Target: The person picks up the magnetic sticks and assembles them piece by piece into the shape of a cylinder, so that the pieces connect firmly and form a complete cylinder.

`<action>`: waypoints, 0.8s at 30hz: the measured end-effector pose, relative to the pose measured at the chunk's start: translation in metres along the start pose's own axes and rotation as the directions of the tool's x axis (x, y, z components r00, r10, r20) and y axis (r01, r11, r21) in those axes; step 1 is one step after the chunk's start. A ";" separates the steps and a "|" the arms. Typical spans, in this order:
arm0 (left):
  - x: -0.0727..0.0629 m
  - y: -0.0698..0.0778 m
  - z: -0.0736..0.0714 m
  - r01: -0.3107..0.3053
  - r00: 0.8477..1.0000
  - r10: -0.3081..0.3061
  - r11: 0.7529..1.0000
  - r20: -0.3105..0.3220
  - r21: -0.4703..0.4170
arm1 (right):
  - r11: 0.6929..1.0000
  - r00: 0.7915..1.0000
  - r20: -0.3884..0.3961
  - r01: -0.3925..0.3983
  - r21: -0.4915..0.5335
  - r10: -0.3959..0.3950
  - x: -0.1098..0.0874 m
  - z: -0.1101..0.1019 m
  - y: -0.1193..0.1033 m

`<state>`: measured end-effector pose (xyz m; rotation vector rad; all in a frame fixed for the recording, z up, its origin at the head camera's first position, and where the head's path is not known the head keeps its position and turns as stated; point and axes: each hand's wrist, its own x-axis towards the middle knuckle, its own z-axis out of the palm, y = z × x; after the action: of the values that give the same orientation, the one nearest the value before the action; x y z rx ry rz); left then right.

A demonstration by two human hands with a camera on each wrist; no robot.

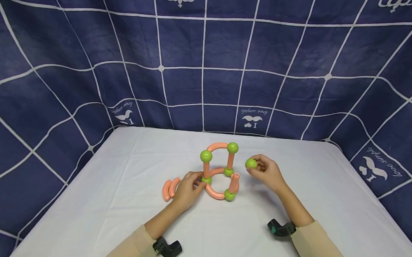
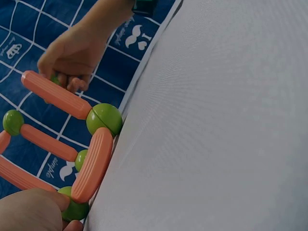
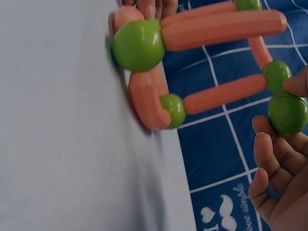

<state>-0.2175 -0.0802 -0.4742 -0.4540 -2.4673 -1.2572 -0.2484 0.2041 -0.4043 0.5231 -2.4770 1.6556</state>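
Note:
A frame of orange rods and green balls stands on the white table. Its base is a ring of curved rods [image 1: 214, 193] with balls at the joints. Two uprights carry balls [image 1: 206, 156] joined by a curved rod [image 1: 217, 145]; the front right upright [image 1: 234, 182] has a bare top end. My left hand [image 1: 188, 191] grips the frame's left base ball [image 2: 74, 208], with thumb and fingers on it. Just right of the frame, my right hand [image 1: 268, 174] pinches a loose green ball [image 3: 288, 113] between thumb and fingers, raised above the table.
Two loose curved orange rods [image 1: 166, 190] lie side by side left of my left hand. The white tablecloth [image 1: 235, 231] covers the table up to a dark blue checked curtain [image 1: 222, 86] at the back and sides. Black wrist devices [image 1: 167, 248] sit on both forearms.

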 end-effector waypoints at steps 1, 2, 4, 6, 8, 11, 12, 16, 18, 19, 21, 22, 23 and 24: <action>0.000 0.000 0.000 -0.001 1.000 0.001 1.000 0.000 0.002 | 1.000 1.000 0.005 0.012 0.010 -0.012 -0.002 0.001 -0.002; 0.000 0.000 0.000 -0.002 1.000 0.002 1.000 0.000 0.001 | 1.000 1.000 0.010 0.026 0.015 -0.026 -0.003 0.002 -0.005; 0.000 0.000 0.000 -0.002 1.000 0.002 1.000 0.001 -0.002 | 0.998 0.998 0.023 0.057 0.030 -0.057 -0.006 0.003 -0.010; 0.000 0.000 0.000 -0.004 1.000 0.004 1.000 0.002 -0.004 | 0.995 0.995 0.037 0.094 0.044 -0.096 -0.008 0.004 -0.014; 0.000 0.000 0.001 -0.006 1.000 0.006 1.000 0.001 -0.005 | 0.988 0.989 0.052 0.137 0.065 -0.140 -0.010 0.005 -0.018; 0.000 0.000 0.001 -0.008 1.000 0.008 1.000 -0.001 -0.002 | 0.976 0.977 0.079 0.192 0.100 -0.200 -0.012 0.006 -0.024; 0.000 -0.001 0.001 -0.009 1.000 0.009 1.000 -0.002 -0.001 | 0.972 0.973 0.087 0.206 0.109 -0.216 -0.013 0.006 -0.025; 0.000 0.000 0.000 -0.007 1.000 0.007 1.000 -0.005 0.000 | 0.963 0.961 0.108 0.241 0.120 -0.254 -0.013 0.008 -0.030; 0.000 0.001 -0.001 -0.006 1.000 0.006 1.000 -0.005 -0.001 | 0.962 0.958 0.115 0.248 0.114 -0.261 -0.013 0.009 -0.032; 0.000 0.001 -0.001 -0.004 1.000 0.004 1.000 -0.004 -0.001 | 0.962 0.958 0.120 0.250 0.111 -0.262 -0.013 0.009 -0.033; -0.001 0.001 -0.001 -0.002 1.000 0.002 1.000 -0.003 -0.001 | 0.962 0.955 0.132 0.252 0.100 -0.264 -0.013 0.010 -0.034; -0.001 0.001 -0.001 0.000 1.000 0.000 1.000 -0.003 -0.002 | 0.963 0.954 0.140 0.253 0.096 -0.265 -0.013 0.011 -0.034; -0.001 0.001 -0.001 0.000 1.000 0.000 1.000 -0.001 -0.002 | 0.963 0.953 0.148 0.253 0.091 -0.264 -0.013 0.011 -0.034; 0.000 0.001 -0.001 0.001 1.000 -0.001 1.000 0.000 -0.003 | 0.964 0.952 0.156 0.252 0.087 -0.263 -0.013 0.012 -0.035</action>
<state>-0.2164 -0.0804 -0.4729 -0.4536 -2.4658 -1.2613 -0.2233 0.1845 -0.3823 0.9852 -2.3420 1.6532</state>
